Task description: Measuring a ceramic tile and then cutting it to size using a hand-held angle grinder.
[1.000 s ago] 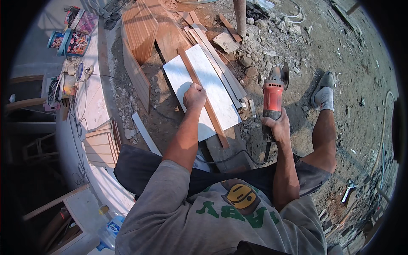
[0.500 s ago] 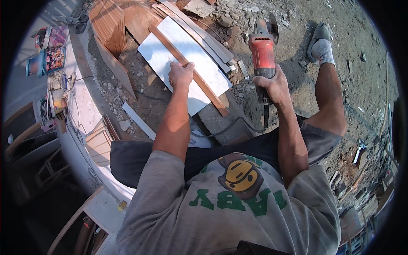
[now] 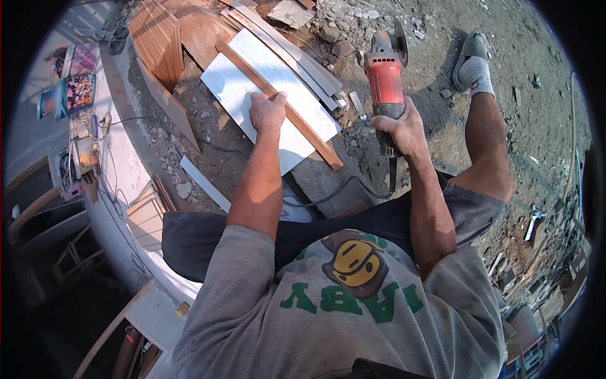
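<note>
My left hand [image 3: 267,112] is closed on a narrow brown strip [image 3: 303,128], with the thumb along its upper edge. The strip lies slantwise across a white rectangular tile [image 3: 237,91], and its near end sticks out past the tile's edge. Off to the right, my right hand [image 3: 405,129] is wrapped round the dark rear body of a red angle grinder [image 3: 385,82]. The grinder is held apart from the tile, its disc [image 3: 401,43] at the far end. I cannot tell whether the disc is spinning. A black cord [image 3: 353,180] trails from the grinder toward the left.
Beyond the tile lie long boards [image 3: 297,60], and a stack of brown tiles [image 3: 154,38] stands at the far left. My foot in a grey slipper [image 3: 472,57] rests on the dirt at right. Buckets [image 3: 80,90] and cables line the pale ledge [image 3: 126,170].
The brown strip has turned slightly on the tile, its near end swinging a little to the right. Both hands keep their grip, and the grinder appears slightly farther left.
</note>
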A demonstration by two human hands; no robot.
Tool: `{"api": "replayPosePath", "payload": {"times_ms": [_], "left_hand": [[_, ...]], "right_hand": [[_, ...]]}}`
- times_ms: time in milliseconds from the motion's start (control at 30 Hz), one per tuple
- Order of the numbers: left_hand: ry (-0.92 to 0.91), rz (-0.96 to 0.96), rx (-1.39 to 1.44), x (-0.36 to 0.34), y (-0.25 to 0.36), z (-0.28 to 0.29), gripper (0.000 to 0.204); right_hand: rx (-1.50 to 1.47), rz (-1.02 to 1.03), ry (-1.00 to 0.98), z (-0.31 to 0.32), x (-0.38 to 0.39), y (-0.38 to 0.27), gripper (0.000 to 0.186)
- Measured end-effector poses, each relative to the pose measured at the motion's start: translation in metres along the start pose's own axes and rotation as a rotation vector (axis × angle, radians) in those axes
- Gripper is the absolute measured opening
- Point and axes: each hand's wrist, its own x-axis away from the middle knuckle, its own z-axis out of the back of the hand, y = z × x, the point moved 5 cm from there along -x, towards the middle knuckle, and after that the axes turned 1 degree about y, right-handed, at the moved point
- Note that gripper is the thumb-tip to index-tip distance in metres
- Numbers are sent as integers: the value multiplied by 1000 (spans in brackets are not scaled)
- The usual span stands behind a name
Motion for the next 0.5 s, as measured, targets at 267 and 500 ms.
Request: {"api": "replayPosePath", "payload": {"times_ms": [267, 500], "left_hand": [[116, -130, -30, 3, 7, 4, 58], [80, -111, -47, 8, 12, 7, 62]], "right_hand": [[35, -8, -25, -3, 2, -4, 63], [34, -9, -45, -4, 5, -6, 66]]}}
